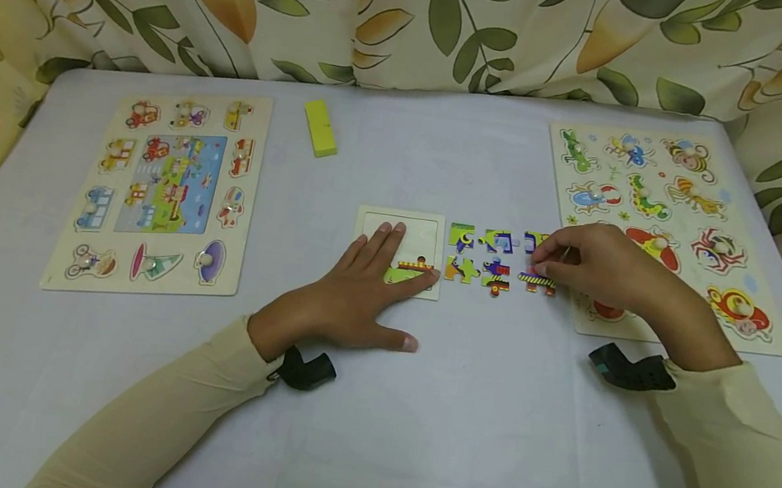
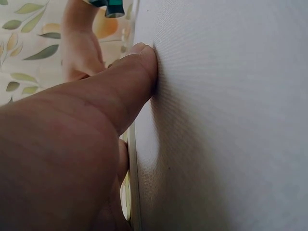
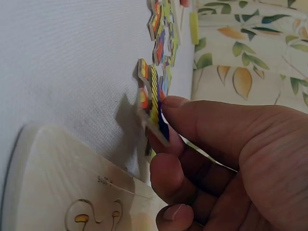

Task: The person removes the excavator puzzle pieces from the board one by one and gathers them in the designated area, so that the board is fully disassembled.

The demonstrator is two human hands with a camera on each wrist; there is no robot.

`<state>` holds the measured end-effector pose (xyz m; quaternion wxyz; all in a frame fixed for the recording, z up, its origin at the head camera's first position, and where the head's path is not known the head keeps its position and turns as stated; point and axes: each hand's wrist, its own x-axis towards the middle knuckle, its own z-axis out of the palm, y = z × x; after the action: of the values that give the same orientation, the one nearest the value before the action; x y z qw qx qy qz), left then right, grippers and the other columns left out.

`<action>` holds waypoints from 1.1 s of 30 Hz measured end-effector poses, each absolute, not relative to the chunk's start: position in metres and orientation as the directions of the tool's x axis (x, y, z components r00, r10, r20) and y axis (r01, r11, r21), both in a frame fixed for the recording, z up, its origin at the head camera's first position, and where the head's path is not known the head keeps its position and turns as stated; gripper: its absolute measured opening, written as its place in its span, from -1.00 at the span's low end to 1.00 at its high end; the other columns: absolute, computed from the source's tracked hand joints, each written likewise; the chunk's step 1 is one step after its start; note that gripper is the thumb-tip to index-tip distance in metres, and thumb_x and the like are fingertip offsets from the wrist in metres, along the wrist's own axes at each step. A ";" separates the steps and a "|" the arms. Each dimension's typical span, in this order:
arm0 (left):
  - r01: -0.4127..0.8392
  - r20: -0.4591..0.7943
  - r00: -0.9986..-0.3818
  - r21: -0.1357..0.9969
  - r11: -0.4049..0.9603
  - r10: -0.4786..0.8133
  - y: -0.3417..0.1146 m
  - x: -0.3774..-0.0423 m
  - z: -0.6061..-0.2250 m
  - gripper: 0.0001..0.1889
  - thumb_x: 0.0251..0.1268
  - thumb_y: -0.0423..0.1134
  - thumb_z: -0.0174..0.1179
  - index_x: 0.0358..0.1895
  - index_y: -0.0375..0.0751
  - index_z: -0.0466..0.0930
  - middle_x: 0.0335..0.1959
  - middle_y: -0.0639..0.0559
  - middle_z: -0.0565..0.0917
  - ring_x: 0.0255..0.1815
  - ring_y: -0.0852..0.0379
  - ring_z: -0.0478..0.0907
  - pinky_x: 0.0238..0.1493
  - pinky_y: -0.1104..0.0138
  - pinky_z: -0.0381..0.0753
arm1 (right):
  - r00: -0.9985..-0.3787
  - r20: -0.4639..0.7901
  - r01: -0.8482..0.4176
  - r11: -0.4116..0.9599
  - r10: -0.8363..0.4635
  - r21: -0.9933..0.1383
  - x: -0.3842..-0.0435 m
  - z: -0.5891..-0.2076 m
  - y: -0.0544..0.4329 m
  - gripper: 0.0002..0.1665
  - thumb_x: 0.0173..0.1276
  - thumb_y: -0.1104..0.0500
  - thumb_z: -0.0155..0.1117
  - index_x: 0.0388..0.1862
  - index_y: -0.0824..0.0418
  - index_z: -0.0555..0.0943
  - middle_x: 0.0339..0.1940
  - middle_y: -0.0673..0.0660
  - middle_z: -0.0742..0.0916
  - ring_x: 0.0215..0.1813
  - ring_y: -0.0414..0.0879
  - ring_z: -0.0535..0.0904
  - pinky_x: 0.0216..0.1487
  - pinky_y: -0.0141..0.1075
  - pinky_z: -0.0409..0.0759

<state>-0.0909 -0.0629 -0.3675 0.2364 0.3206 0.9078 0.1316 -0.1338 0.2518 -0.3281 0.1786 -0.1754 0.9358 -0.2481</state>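
My left hand lies with its fingers spread over a small square puzzle tray, which holds a piece with a striped picture at its lower right. In the left wrist view, the left thumb touches the white cloth beside the tray. My right hand pinches a jigsaw piece with a yellow-and-black stripe between thumb and fingers, tilted against the cloth. Between the hands are loose jigsaw pieces in two rows, among them a green-and-purple one and an orange-and-green one.
On the left lies a vehicle peg board; on the right, an insect peg board partly under my right arm. A yellow block sits toward the back. Leaf-patterned curtain hangs behind the table.
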 end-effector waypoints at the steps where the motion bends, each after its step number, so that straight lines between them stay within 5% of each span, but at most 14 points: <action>1: 0.520 -0.345 -0.683 0.390 0.760 0.644 -0.063 -0.091 -0.368 -0.09 0.18 0.41 0.11 0.55 0.36 -0.10 0.52 -0.15 -0.59 0.47 -0.02 -0.76 0.41 0.03 -0.55 | -0.876 -0.246 -0.239 0.816 -0.415 -0.526 -0.134 -0.328 0.252 -0.90 0.31 0.29 0.33 -0.21 0.17 0.70 -0.38 0.00 0.69 -0.38 -0.06 0.42 -0.43 -0.32 0.35; 19: 0.524 -0.344 -0.682 0.385 0.760 0.645 -0.060 -0.093 -0.368 -0.09 0.18 0.41 0.10 0.55 0.37 -0.11 0.53 -0.14 -0.59 0.47 -0.01 -0.77 0.41 0.04 -0.56 | -0.888 -0.172 -0.292 0.813 -0.426 -0.505 -0.136 -0.327 0.247 -0.87 0.31 0.22 0.38 -0.18 0.18 0.69 -0.42 -0.03 0.67 -0.42 -0.09 0.43 -0.43 -0.32 0.37; 33: 0.510 -0.328 -0.689 0.414 0.754 0.646 -0.060 -0.090 -0.366 -0.07 0.14 0.35 0.22 0.55 0.33 -0.03 0.55 -0.17 -0.49 0.50 -0.05 -0.69 0.42 0.00 -0.51 | -0.871 -0.153 -0.298 0.749 -0.467 -0.591 -0.138 -0.324 0.228 -0.89 0.38 0.24 0.28 -0.16 0.21 0.68 -0.47 0.01 0.64 -0.45 -0.08 0.42 -0.46 -0.32 0.36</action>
<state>-0.0902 -0.0599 -0.3662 0.2324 0.3185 0.9073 0.1464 -0.1382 0.2280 -0.3244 0.1472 -0.2073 0.9235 -0.2872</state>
